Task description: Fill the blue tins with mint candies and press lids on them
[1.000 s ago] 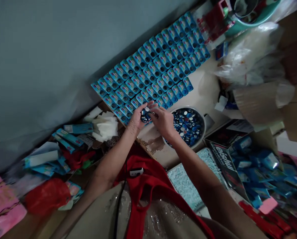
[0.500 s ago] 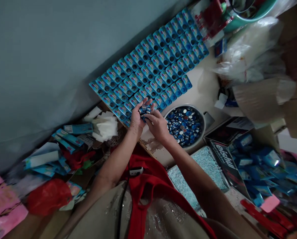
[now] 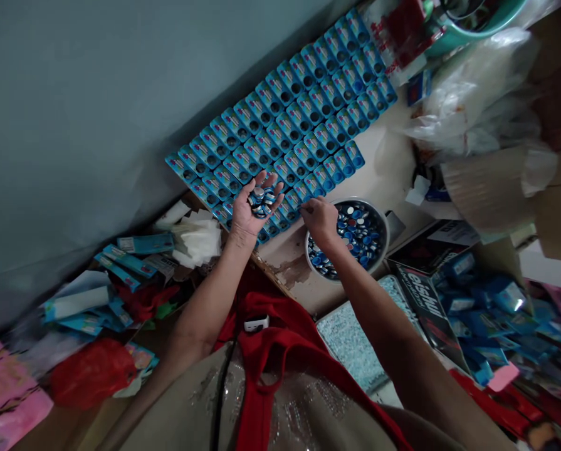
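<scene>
My left hand (image 3: 249, 216) is palm up and cupped, with a pile of small round blue-and-silver caps (image 3: 261, 202) resting in it. Its fingers curl up around the pile, above the lower rows of blue trays (image 3: 289, 119). Each tray has a printed end and a round hollow; many of the hollows look dark, and some in the front row show blue. With fingertips pinched together, my right hand (image 3: 321, 219) hovers at the front row's edge. Whatever it pinches is too small to make out. Behind its wrist, a round metal bowl (image 3: 387, 235) holds many more caps.
At right a black box (image 3: 430, 313) stands beside blue packets (image 3: 487, 313). A shallow tray (image 3: 325, 326) of pale blue bits lies under my right forearm. Plastic bags (image 3: 477, 88) and a green basin (image 3: 501, 28) are at upper right. Folded cartons (image 3: 134, 254) lie at left, near the wall (image 3: 96, 94).
My hands were together, with the right fingers at the caps in the left palm. The right hand has moved away to the right, pinched, and the left has shifted slightly left and up.
</scene>
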A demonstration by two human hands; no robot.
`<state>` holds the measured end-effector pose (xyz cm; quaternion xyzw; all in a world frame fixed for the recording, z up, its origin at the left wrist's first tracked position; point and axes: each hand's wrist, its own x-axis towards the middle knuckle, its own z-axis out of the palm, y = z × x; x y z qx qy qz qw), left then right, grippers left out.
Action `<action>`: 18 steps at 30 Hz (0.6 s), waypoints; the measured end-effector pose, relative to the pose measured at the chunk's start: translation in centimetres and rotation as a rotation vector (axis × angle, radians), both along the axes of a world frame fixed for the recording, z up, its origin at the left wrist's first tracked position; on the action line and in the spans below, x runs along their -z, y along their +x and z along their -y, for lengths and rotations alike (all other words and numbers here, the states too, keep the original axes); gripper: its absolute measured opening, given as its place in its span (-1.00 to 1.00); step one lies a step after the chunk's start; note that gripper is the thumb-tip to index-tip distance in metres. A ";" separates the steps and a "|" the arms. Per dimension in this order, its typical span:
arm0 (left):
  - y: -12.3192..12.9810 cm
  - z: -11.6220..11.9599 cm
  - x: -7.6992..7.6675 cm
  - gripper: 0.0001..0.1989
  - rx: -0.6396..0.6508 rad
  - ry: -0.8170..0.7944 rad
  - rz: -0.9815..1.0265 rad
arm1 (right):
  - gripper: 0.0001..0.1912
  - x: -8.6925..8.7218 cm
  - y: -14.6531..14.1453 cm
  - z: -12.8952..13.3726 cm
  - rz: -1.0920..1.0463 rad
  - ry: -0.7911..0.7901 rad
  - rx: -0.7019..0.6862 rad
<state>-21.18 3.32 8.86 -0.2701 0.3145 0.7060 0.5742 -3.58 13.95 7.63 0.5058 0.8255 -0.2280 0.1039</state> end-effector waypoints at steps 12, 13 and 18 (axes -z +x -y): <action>-0.4 -0.7 1.1 -0.74 -0.009 0.057 0.056 | -0.57 0.9 -1.8 -3.3 0.171 -0.011 0.043; -0.3 -0.7 1.1 -0.76 -0.010 0.058 0.052 | -0.60 0.7 -1.7 -3.1 0.153 -0.007 0.038; 0.7 -0.6 1.0 -0.75 -0.024 0.040 0.038 | -0.93 -1.0 -1.4 0.6 -0.211 -0.023 -0.018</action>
